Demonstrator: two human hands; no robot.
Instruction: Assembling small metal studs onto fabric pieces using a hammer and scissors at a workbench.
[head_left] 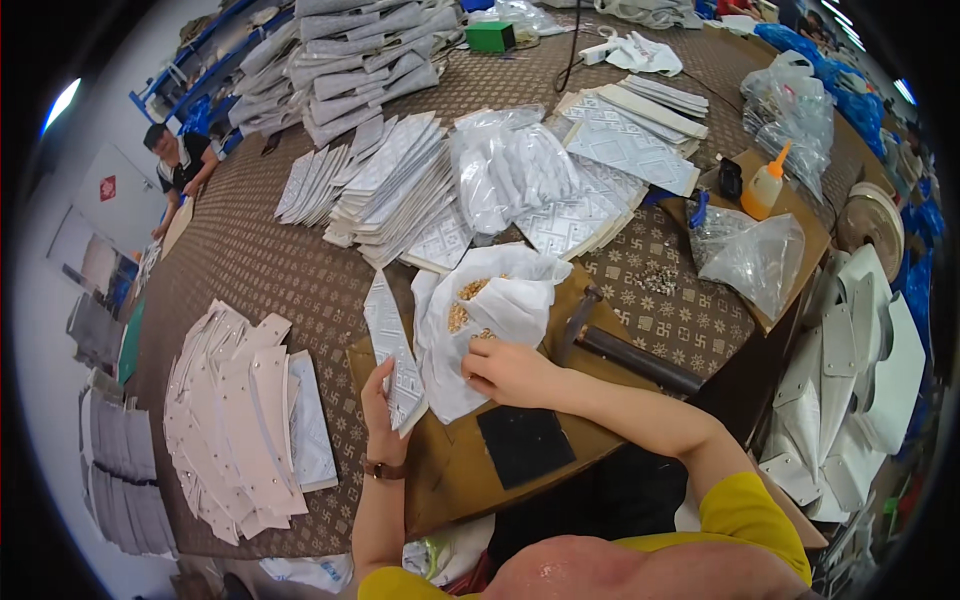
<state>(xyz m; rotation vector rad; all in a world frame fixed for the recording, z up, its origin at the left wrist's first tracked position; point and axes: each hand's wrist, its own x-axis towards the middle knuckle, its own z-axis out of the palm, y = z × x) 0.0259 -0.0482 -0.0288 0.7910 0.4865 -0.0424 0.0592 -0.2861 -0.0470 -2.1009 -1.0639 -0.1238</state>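
Observation:
My left hand [383, 420] grips the lower end of a pointed, silver-white patterned strip [390, 335], held tilted up with the thumb along its edge. Just right of it lies a crumpled white bag [520, 305], its mouth spread around small gold-coloured metal pieces [458, 318]. Over the near side of this bag, my right hand [508, 373] has its fingers bent together close to the gold pieces. Whatever is between those fingertips is hidden. A black square pad [525, 445] lies on the brown board [440, 485] below my right forearm.
A hammer [578, 322] and a dark rod [640, 360] lie right of the bag. Pale studded pieces [235, 430] pile up at left, patterned stacks [395, 185] behind. An orange squeeze bottle [764, 185] stands at right. Another person [185, 165] works at far left.

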